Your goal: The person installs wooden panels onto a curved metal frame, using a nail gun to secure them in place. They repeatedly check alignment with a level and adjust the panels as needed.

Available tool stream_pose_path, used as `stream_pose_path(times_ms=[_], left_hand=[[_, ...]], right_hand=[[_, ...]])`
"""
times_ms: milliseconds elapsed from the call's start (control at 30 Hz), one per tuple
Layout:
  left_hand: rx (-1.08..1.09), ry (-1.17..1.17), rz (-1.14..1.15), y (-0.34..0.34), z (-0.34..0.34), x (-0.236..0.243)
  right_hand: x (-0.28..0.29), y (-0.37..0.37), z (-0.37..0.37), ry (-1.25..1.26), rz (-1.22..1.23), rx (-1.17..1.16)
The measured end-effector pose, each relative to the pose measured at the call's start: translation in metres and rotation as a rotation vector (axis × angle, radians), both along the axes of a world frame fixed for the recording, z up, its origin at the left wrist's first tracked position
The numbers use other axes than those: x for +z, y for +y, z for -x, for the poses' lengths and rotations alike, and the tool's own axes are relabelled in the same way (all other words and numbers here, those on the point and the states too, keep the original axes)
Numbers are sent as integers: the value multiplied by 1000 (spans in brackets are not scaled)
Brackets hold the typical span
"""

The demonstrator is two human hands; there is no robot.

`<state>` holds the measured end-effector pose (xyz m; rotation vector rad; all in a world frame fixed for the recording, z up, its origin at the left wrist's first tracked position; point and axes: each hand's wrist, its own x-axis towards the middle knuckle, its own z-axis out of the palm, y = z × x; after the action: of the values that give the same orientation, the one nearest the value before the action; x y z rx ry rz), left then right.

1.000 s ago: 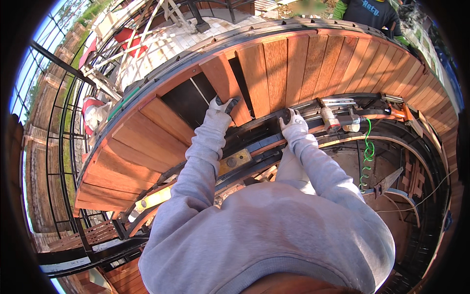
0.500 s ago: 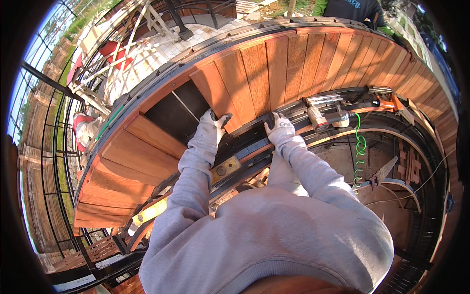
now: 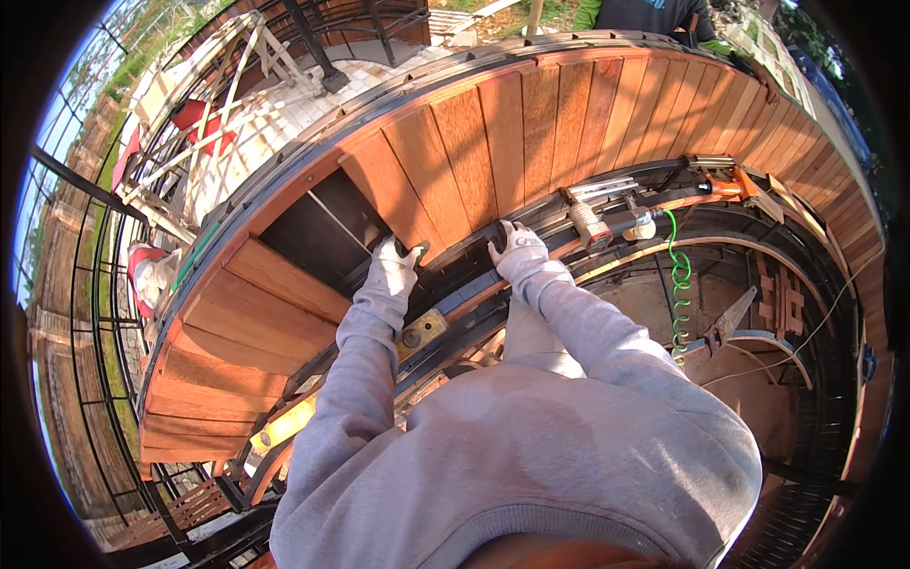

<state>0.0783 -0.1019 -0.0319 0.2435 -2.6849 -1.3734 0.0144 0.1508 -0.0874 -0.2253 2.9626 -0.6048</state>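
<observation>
I lean over a curved deck of reddish wooden planks (image 3: 531,123) laid on a black steel frame. My left hand (image 3: 391,266), in a white glove, grips the near end of the last laid plank (image 3: 393,190), right beside a dark open gap (image 3: 308,228) in the decking. Two boards to the right, my gloved right hand (image 3: 517,248) closes over the near edge of the planks, where they meet the black curved rail (image 3: 455,294). Both grey sleeves reach forward from my body.
A pneumatic nailer (image 3: 607,213) with a green coiled hose (image 3: 678,284) lies on the rail right of my right hand, and an orange tool (image 3: 730,185) beyond it. More planks (image 3: 227,351) lie left of the gap. Another person (image 3: 645,11) stands past the deck's far edge. Railings and the ground show far below on the left.
My head has moved, so the deck sits lower and closer in view. Both hands stay at the planks' near ends, the left one now closed on the end plank.
</observation>
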Motion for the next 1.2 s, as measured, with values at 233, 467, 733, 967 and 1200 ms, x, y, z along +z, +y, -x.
stream_pose_path(times_ms=[233, 467, 733, 967, 1200], left_hand=[[-92, 31, 281, -16, 1, -16], [-53, 114, 283, -11, 0, -17], [-42, 53, 165, -13, 5, -22], [-6, -3, 99, -22, 11, -45], [-37, 15, 225, -31, 12, -56]], right_hand=[[5, -3, -4, -18, -28, 6], [7, -3, -1, -35, -35, -3], [6, -1, -1, -33, -26, 3], [4, -2, -1, -20, -19, 16], [4, -3, -2, -1, -20, 3]])
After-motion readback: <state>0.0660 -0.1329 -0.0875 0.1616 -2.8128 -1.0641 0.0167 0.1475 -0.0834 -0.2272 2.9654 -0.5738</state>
